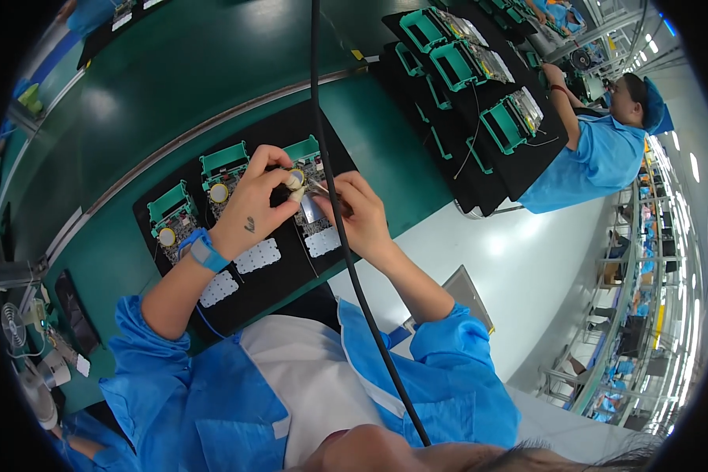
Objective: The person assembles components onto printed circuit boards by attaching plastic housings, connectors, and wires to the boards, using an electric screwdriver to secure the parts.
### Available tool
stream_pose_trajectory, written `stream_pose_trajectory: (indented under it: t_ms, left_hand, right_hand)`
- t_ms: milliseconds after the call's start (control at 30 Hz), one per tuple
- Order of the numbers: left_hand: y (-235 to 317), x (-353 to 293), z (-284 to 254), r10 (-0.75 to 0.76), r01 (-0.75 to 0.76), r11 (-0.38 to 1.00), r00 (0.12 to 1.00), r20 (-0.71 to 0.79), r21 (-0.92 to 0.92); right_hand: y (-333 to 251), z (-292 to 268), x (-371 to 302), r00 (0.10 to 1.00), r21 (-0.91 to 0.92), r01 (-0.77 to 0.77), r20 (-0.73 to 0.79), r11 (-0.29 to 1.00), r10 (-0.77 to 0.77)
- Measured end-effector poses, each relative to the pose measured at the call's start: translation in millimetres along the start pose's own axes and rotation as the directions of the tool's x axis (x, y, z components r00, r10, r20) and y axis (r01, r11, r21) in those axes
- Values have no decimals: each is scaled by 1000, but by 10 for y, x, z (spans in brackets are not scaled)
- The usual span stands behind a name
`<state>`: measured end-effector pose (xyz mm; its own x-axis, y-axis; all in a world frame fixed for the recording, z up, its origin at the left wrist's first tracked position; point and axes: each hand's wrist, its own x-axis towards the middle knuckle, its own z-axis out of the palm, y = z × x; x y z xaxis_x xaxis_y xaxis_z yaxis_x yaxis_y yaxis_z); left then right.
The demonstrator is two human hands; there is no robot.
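Observation:
My left hand (256, 200) reaches over a circuit board (313, 211) with a green plastic frame (303, 149). Pale covers sit on its thumb and finger, which pinch at a round yellow-rimmed part (296, 176) on that board. Opposite, my right hand (358, 216) has its fingers pressed together at the board's right side. A thin, light piece shows at its fingertips, too small to name. Two similar boards with green frames (224, 160) (170, 202) lie to the left, each bearing a round yellow-rimmed part (219, 193) (167, 237). All rest on a black mat (279, 282).
A black cable (315, 79) hangs across the view, passing in front of my right hand. At right, a black-covered surface (468, 185) holds several green-framed boards (508, 126); a co-worker in blue (590, 161) is beside it. A dark flat device (76, 311) and a small fan (14, 325) are at left.

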<state>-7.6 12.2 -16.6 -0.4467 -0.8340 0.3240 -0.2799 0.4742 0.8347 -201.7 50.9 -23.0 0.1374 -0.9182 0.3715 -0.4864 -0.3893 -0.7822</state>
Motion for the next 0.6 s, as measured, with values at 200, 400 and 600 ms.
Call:
stream_pose_trajectory:
  t_ms: [200,400,600]
  left_hand:
    - [44,12,-4,-41,41,996,999,-6,-76]
    - [3,5,9,3,-3,1000,1000,-21,-28]
    - [2,27,58,-36,34,999,998,-54,-36]
  right_hand:
    - [65,56,168,979,-76,204,28,976,-202]
    - [68,4,178,991,-122,133,47,983,-128]
    - [25,-70,92,994,-87,107,32,990,-104]
